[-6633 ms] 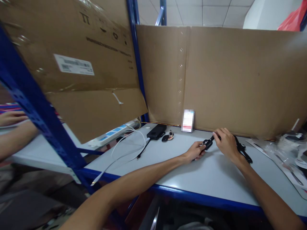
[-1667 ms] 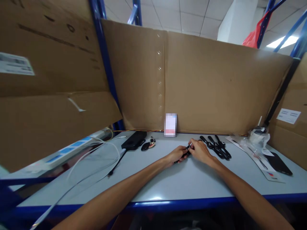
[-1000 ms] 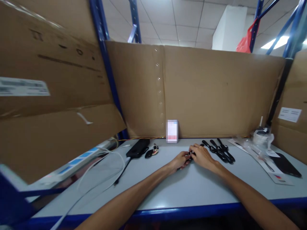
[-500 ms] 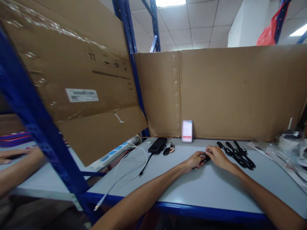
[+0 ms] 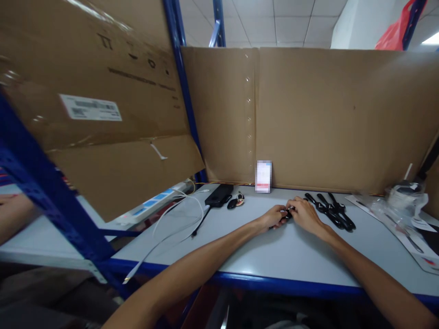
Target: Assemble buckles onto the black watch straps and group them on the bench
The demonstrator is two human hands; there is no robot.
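Cardboard (image 5: 308, 114) stands behind the table (image 5: 274, 258). Nearer than the phone (image 5: 263, 177) and right of it, the left hand (image 5: 274, 216) and right hand (image 5: 303, 213) both pinch a black item (image 5: 288, 213), mostly hidden; farther right of the phone lie three black watches (image 5: 331, 209).

The held object (image 5: 288, 213) is black. At three o'clock from it, three long items (image 5: 330, 208) are black; at eleven, the screen (image 5: 263, 176) is white with a red band (image 5: 263, 185); at twelve, the cardboard (image 5: 308, 114) is brown.
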